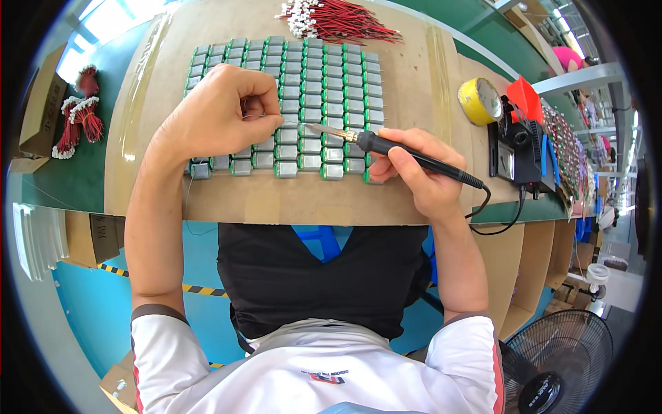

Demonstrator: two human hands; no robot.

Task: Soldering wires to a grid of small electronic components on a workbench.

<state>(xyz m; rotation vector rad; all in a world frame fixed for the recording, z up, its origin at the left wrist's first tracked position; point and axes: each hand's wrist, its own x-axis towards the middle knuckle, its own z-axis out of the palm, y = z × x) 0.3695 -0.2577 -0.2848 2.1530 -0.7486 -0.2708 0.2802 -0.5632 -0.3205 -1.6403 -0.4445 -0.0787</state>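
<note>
Rows of small grey blocks with green edges (314, 76), which look like battery cells, cover the middle of a brown cardboard sheet (386, 200). My left hand (217, 110) is closed in a pinch over their left side, holding a thin solder wire (288, 123) that points right. In my right hand (427, 183) is a black-handled soldering iron (414, 157), fingers wrapped round the grip. Its metal tip lies over a block in the lower middle rows, close to the wire's end; whether they touch I cannot tell. Red wires with white connectors (338, 19) lie beyond the blocks.
A yellow tape roll (480, 101), a red holder (525, 100) and a black soldering station (527, 155) stand at the right, the iron's cable hanging nearby. More red wire bundles (84, 119) and a cardboard box (41, 114) are at the left. A fan (562, 362) stands lower right.
</note>
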